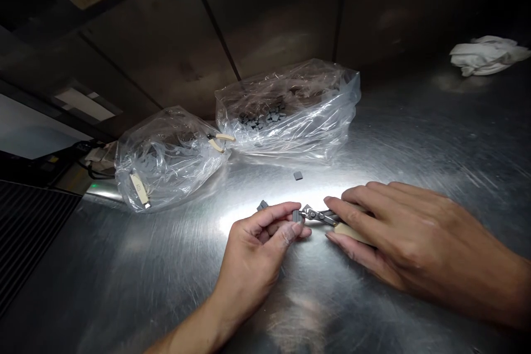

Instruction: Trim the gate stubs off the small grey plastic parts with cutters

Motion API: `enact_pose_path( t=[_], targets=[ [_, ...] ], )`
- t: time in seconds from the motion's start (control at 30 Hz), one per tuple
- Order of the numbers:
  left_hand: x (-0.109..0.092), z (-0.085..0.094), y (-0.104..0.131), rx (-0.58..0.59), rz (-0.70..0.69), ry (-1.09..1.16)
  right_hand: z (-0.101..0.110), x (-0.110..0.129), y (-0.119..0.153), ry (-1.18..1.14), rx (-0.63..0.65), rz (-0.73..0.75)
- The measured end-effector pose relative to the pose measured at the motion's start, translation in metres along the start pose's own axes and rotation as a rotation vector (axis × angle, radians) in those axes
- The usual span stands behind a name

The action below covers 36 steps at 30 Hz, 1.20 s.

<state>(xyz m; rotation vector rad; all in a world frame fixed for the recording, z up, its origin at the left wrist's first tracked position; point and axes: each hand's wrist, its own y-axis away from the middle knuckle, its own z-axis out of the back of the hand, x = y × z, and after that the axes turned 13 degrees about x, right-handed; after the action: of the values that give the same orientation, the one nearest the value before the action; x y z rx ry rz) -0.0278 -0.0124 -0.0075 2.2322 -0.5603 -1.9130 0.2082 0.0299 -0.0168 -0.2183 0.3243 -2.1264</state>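
Between the thumb and fingers of my left hand [259, 246] is a small grey block [296, 215] with ridges on its side. My right hand [394, 232] is wrapped around the cream handles of a pair of small pliers or nippers [318, 216]. The tool's jaws touch the right side of the block; whether they grip it I cannot tell. Just beyond my left fingers lies another grey piece [263, 206], partly hidden. A flat grey square piece [298, 175] rests alone on the metal table, farther from me.
Two clear plastic bags stand behind: the right bag [290, 135] holds many grey pieces, the left bag [178, 177] paler ones. Cream-handled nippers [222, 140] lie against the bags, and a cream cutter [140, 190] on the left one. A white cloth [487, 56] sits far right.
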Motion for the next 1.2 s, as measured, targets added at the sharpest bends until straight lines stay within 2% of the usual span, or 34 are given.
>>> enact_pose_path(
  t=[0.47, 0.6, 0.8, 1.2],
  targets=[
    [-0.002, -0.002, 0.003, 0.0, -0.01, -0.062, 0.003, -0.001, 0.001, -0.05, 0.003, 0.03],
    [-0.004, -0.003, 0.003, -0.023, 0.0, -0.021, 0.008, -0.003, 0.001, -0.09, -0.031, -0.006],
    [-0.005, -0.001, 0.001, 0.01, 0.041, 0.042, 0.007, -0.006, -0.001, -0.09, -0.038, -0.011],
    [-0.002, 0.011, -0.002, 0.224, 0.1, 0.123, 0.006, -0.019, 0.001, -0.139, 0.033, 0.054]
  ],
)
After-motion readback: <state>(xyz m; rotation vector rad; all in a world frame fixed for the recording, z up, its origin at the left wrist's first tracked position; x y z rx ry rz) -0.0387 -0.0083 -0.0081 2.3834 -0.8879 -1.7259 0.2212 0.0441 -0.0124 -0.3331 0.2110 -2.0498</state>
